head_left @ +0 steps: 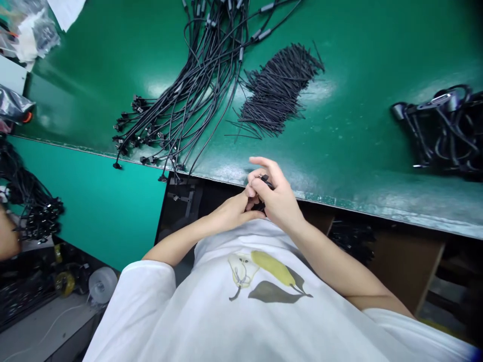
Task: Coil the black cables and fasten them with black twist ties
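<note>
Both hands meet in front of my shirt, just off the table's front edge. My right hand [281, 198] is closed, with thumb and fingers pinching a small black cable connector [265, 179]. My left hand [236, 210] is wrapped round the lower part of the same black piece, and most of what it grips is hidden by the fingers. Beyond the hands lies a pile of short, thin black ties [277, 90]. Left of that pile spreads a bunch of black cables [199, 85] with plugs at their near ends.
Coiled black cables [445, 128] lie at the right of the green table [362, 100]. At far left, plastic bags [41, 32] sit on the table and more cables [35, 211] hang lower down. Another person's arm [7, 236] shows at the left edge, near a tape roll [102, 285].
</note>
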A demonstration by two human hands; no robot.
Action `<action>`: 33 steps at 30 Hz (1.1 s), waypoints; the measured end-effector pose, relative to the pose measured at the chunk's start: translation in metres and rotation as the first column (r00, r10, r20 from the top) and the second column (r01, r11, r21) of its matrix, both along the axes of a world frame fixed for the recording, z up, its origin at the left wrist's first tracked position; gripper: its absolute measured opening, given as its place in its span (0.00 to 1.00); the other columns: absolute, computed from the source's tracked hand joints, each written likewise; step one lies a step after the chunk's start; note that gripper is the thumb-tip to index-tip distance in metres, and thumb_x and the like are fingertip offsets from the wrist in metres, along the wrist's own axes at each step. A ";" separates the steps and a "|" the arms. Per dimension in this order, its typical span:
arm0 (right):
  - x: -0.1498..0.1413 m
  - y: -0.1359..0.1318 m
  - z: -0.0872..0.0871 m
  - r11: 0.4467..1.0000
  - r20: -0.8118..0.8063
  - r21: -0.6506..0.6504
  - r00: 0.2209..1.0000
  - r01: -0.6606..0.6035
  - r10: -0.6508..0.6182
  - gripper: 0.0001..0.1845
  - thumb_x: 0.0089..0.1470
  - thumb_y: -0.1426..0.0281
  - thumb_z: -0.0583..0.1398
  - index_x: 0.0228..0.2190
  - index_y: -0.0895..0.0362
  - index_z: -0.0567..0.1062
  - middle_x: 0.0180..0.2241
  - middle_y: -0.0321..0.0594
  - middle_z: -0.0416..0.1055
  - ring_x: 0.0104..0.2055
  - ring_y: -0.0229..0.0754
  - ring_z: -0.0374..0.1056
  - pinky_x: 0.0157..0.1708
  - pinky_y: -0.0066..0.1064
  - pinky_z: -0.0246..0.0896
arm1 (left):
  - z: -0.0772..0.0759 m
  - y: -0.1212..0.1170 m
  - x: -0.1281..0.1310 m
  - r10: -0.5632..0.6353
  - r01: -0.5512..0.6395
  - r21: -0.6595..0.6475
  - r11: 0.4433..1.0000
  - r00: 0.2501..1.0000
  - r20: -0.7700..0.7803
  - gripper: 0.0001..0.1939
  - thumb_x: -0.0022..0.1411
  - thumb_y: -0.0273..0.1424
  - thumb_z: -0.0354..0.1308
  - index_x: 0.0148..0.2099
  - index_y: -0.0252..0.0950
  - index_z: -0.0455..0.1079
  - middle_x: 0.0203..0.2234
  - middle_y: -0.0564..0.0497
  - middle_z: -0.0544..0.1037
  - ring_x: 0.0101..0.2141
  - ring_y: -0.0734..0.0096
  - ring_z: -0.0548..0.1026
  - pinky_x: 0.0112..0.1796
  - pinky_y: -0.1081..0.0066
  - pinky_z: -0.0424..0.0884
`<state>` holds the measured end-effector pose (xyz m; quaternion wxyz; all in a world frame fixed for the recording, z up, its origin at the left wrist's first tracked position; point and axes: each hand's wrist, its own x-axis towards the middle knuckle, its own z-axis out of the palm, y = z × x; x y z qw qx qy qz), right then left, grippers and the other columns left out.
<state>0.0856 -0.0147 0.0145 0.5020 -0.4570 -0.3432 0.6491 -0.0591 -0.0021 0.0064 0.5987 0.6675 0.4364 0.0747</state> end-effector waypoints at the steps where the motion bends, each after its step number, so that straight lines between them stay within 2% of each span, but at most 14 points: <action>1: 0.002 0.002 -0.001 0.998 -0.057 -0.033 0.997 -0.045 0.043 0.18 0.56 0.58 0.65 0.44 0.52 0.70 0.26 0.31 0.62 0.25 0.33 0.60 0.19 0.23 0.57 | -0.001 0.000 -0.001 -0.032 0.033 -0.018 0.999 0.999 0.038 0.16 0.60 0.43 0.61 0.40 0.35 0.69 0.31 0.51 0.71 0.32 0.67 0.69 0.35 0.67 0.67; 4: 0.005 0.008 0.002 0.994 -0.222 -0.065 0.973 -0.086 0.069 0.18 0.53 0.55 0.67 0.33 0.56 0.72 0.18 0.25 0.50 0.18 0.27 0.44 0.16 0.21 0.43 | -0.007 0.001 -0.002 -0.072 0.105 -0.109 0.988 0.960 0.270 0.18 0.62 0.46 0.58 0.41 0.35 0.72 0.42 0.45 0.75 0.46 0.60 0.72 0.50 0.61 0.67; 6: 0.006 0.013 0.007 0.994 -0.286 -0.081 0.957 -0.069 0.044 0.21 0.51 0.53 0.68 0.30 0.56 0.70 0.18 0.24 0.48 0.17 0.25 0.39 0.15 0.20 0.36 | -0.010 0.001 0.000 0.010 0.075 -0.205 0.976 0.922 0.386 0.21 0.61 0.50 0.59 0.42 0.36 0.73 0.47 0.44 0.75 0.55 0.58 0.68 0.57 0.60 0.62; 7: 0.006 0.015 0.010 0.994 -0.298 -0.091 0.954 -0.066 0.036 0.21 0.51 0.53 0.68 0.30 0.56 0.70 0.18 0.24 0.48 0.17 0.25 0.38 0.15 0.20 0.34 | -0.011 0.000 0.001 0.072 0.048 -0.274 0.961 0.907 0.414 0.23 0.60 0.52 0.59 0.43 0.36 0.74 0.46 0.44 0.76 0.55 0.58 0.69 0.58 0.60 0.61; 10: 0.006 0.021 0.013 0.991 -0.307 -0.095 0.950 -0.092 0.058 0.21 0.51 0.54 0.68 0.29 0.56 0.69 0.18 0.24 0.49 0.17 0.25 0.39 0.14 0.19 0.33 | -0.007 -0.007 0.008 0.264 0.025 -0.545 0.838 0.856 0.444 0.29 0.56 0.58 0.60 0.39 0.34 0.71 0.32 0.47 0.76 0.38 0.65 0.76 0.45 0.62 0.71; 12: 0.006 0.024 0.011 0.993 -0.296 -0.066 0.952 -0.100 0.077 0.21 0.52 0.53 0.68 0.29 0.56 0.68 0.18 0.24 0.49 0.16 0.25 0.39 0.14 0.19 0.34 | -0.002 -0.012 0.013 0.384 0.028 -0.691 0.722 0.814 0.435 0.30 0.54 0.58 0.61 0.38 0.34 0.67 0.24 0.53 0.72 0.25 0.72 0.71 0.33 0.66 0.72; 14: 0.008 0.026 0.007 0.997 -0.274 -0.016 0.959 -0.081 0.073 0.23 0.52 0.51 0.67 0.28 0.56 0.67 0.18 0.25 0.49 0.16 0.26 0.41 0.13 0.19 0.38 | 0.003 -0.014 0.015 0.478 -0.002 -0.762 0.647 0.780 0.404 0.28 0.54 0.56 0.63 0.39 0.35 0.66 0.20 0.57 0.67 0.20 0.77 0.65 0.27 0.70 0.70; 17: 0.009 0.028 0.001 0.996 -0.220 0.084 0.975 -0.022 0.040 0.26 0.54 0.46 0.63 0.26 0.55 0.64 0.19 0.26 0.51 0.17 0.27 0.46 0.18 0.23 0.56 | 0.004 -0.011 0.016 0.519 -0.016 -0.802 0.597 0.771 0.371 0.29 0.60 0.58 0.56 0.38 0.33 0.67 0.17 0.58 0.64 0.17 0.79 0.60 0.25 0.72 0.68; 20: 0.009 0.027 -0.004 0.988 -0.120 0.156 0.993 0.012 0.007 0.28 0.56 0.42 0.58 0.26 0.54 0.63 0.18 0.24 0.49 0.17 0.28 0.48 0.34 0.31 0.69 | 0.000 -0.008 0.018 0.522 0.028 -0.824 0.566 0.762 0.384 0.28 0.63 0.55 0.54 0.38 0.32 0.70 0.18 0.57 0.64 0.18 0.78 0.62 0.26 0.71 0.70; 24: 0.012 0.028 -0.008 0.989 0.048 0.148 0.999 0.020 -0.027 0.28 0.57 0.40 0.55 0.28 0.52 0.63 0.17 0.23 0.50 0.16 0.29 0.50 0.45 0.40 0.71 | 0.000 -0.010 0.026 0.627 -0.011 -0.868 0.496 0.696 0.350 0.21 0.60 0.47 0.63 0.37 0.32 0.70 0.24 0.54 0.67 0.24 0.76 0.68 0.27 0.74 0.69; 27: 0.020 0.028 -0.013 0.987 0.247 0.157 0.969 -0.039 0.000 0.24 0.58 0.44 0.57 0.34 0.52 0.66 0.22 0.29 0.62 0.23 0.34 0.62 0.48 0.41 0.69 | 0.005 -0.010 0.031 0.690 -0.097 -0.896 0.434 0.676 0.260 0.19 0.61 0.45 0.63 0.35 0.32 0.69 0.24 0.54 0.64 0.25 0.78 0.67 0.25 0.78 0.63; 29: 0.027 0.026 -0.016 0.972 0.399 0.229 0.916 -0.055 -0.042 0.24 0.58 0.46 0.59 0.43 0.52 0.67 0.36 0.39 0.72 0.36 0.40 0.70 0.49 0.41 0.69 | 0.007 -0.006 0.032 0.727 -0.174 -0.879 0.443 0.643 0.239 0.18 0.63 0.45 0.61 0.35 0.32 0.68 0.23 0.55 0.62 0.25 0.79 0.65 0.25 0.78 0.63; 31: 0.033 0.019 -0.016 0.934 0.540 0.351 0.830 -0.073 -0.138 0.26 0.58 0.49 0.60 0.50 0.53 0.67 0.48 0.47 0.70 0.46 0.46 0.70 0.49 0.41 0.68 | 0.008 -0.001 0.032 0.779 -0.295 -0.822 0.488 0.571 0.258 0.17 0.66 0.45 0.57 0.36 0.34 0.68 0.24 0.55 0.62 0.26 0.78 0.65 0.27 0.78 0.64; 33: 0.035 0.009 -0.015 0.866 0.661 0.465 0.723 -0.185 -0.200 0.23 0.59 0.53 0.62 0.49 0.54 0.69 0.47 0.48 0.70 0.46 0.47 0.69 0.47 0.41 0.67 | 0.008 0.005 0.032 0.812 -0.415 -0.746 0.520 0.511 0.282 0.16 0.68 0.44 0.54 0.37 0.35 0.68 0.25 0.55 0.64 0.27 0.78 0.66 0.29 0.77 0.65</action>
